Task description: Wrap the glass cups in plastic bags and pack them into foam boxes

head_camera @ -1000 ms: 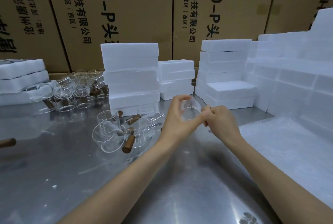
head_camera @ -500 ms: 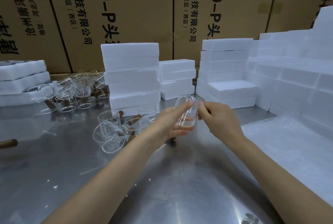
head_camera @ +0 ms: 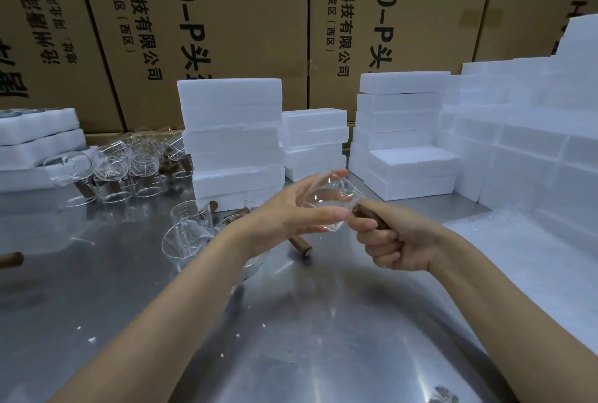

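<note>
At far left I see a low stack of white foam slabs (head_camera: 35,143) lying on the steel table (head_camera: 291,338). Beside it stands a cluster of clear glass cups with brown wooden handles (head_camera: 129,166), and nearer to me a few more cups (head_camera: 191,231) stand or lie tipped on the table. Behind them rises a tall stack of foam boxes (head_camera: 231,140), with a shorter stack (head_camera: 315,140) just to its right.

In the middle, the left hand (head_camera: 291,211) has its fingers held out nearly straight, cupping the clear body of one glass cup (head_camera: 330,202) held above the table (thumb on top, fingers beneath). The right hand (head_camera: 391,240) is curled tight round that cup's wooden handle (head_camera: 367,216). I cannot tell whether a plastic bag covers the glass.

Further right stand more foam boxes (head_camera: 404,130), then a long wall of them (head_camera: 524,143). Printed cardboard cartons (head_camera: 226,14) fill the background.
</note>
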